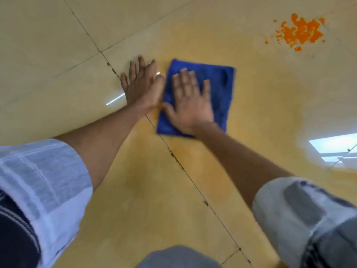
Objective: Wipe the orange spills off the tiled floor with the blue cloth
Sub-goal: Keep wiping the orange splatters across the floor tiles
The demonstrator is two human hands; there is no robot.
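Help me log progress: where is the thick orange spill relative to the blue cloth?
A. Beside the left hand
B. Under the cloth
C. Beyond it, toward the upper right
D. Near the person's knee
C: the orange spill lies apart from the blue cloth, up and right.

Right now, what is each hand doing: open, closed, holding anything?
Left hand: open, flat on the floor, holding nothing.
Right hand: open, fingers straight, pressing on the blue cloth.

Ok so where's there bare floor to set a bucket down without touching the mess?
Clean tiles lie far left, beyond the left hand, past the grout line. Avoid the far right, where the orange spill sits, and the yellowish smeared patch around the blue cloth under the right hand.
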